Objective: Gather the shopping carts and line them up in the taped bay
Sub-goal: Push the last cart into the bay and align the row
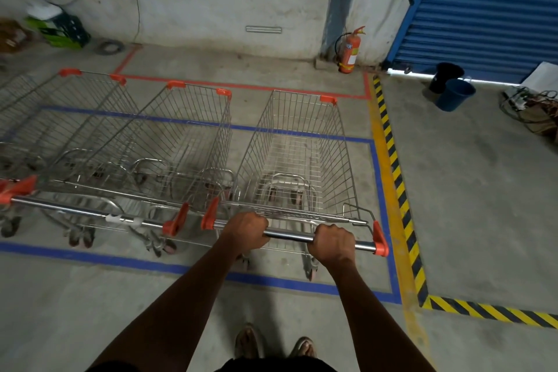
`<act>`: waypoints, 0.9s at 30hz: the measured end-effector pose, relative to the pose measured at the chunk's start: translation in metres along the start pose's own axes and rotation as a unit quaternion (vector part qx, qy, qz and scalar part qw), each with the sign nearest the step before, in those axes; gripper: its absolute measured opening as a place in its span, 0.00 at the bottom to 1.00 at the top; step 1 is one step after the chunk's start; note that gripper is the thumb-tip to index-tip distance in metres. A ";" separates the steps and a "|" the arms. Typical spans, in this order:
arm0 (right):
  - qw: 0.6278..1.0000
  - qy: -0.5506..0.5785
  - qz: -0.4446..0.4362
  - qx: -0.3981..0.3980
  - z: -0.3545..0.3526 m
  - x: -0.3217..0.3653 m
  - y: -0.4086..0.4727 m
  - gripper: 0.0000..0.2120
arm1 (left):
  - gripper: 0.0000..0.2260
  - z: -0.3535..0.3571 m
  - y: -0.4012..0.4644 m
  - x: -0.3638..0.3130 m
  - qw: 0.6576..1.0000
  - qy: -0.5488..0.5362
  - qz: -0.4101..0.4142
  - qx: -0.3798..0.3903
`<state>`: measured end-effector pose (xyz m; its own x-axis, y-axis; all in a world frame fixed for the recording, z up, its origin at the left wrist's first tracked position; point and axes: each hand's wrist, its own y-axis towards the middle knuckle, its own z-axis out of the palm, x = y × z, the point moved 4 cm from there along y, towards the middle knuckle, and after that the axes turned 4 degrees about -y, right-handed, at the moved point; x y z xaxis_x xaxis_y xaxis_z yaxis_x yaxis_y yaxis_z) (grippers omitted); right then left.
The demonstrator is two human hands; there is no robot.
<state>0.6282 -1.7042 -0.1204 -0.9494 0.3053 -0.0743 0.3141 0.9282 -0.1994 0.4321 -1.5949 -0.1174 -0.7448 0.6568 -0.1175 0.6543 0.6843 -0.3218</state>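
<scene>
A wire shopping cart point(299, 157) with orange corner caps stands in front of me, inside the blue-taped bay point(379, 190) at its right end. My left hand point(246, 231) and my right hand point(333, 243) both grip its steel handle bar point(290, 235). Beside it on the left stands a second cart point(181, 142), and a third cart point(75, 118) is further left. They sit side by side, noses toward the wall. A fourth cart's basket shows at the left frame edge.
Red tape point(241, 86) marks a zone beyond the bay. Yellow-black hazard tape point(398, 190) runs along the right. A fire extinguisher point(350, 50) stands by the wall, two dark buckets point(453, 90) near the blue shutter point(483, 9), and crates point(60, 29) at far left.
</scene>
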 end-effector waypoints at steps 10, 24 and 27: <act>1.000 0.010 -0.017 0.001 -0.002 -0.007 0.008 0.13 | 0.13 0.000 0.008 -0.002 1.000 -0.010 -0.003 0.008; 1.000 -0.001 -0.003 0.027 -0.005 -0.013 0.021 0.12 | 0.11 -0.001 0.021 0.001 0.999 -0.037 0.013 -0.011; 0.999 0.001 -0.005 0.032 -0.005 -0.012 0.021 0.12 | 0.10 -0.005 0.015 0.002 0.997 -0.063 0.032 -0.036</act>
<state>0.6464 -1.6873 -0.1192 -0.9527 0.2955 -0.0703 0.3035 0.9158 -0.2629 0.4408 -1.5819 -0.1175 -0.7083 0.6585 -0.2544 0.7058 0.6659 -0.2416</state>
